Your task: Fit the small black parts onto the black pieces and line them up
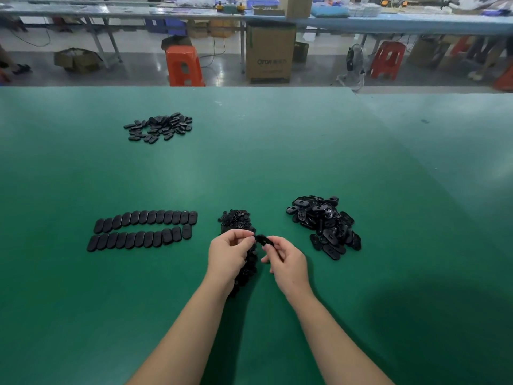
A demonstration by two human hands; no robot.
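Both hands meet low at the table's centre. My right hand [287, 261] pinches a black oval piece [263, 240] between thumb and fingers. My left hand [229, 254] has its fingers curled, its fingertips right at that piece; a small part in them is too tiny to make out. Under and behind my left hand lies a heap of small black parts [237, 220]. To the right sits a pile of loose black oval pieces [324, 225]. On the left, two neat rows of oval pieces [144, 229] lie side by side.
Another loose pile of black ovals [159, 127] lies at the far left of the green table [277, 151]. Beyond the table's far edge are an orange stool [183, 65], a cardboard box [269, 51], a red stool [387, 62] and long workbenches.
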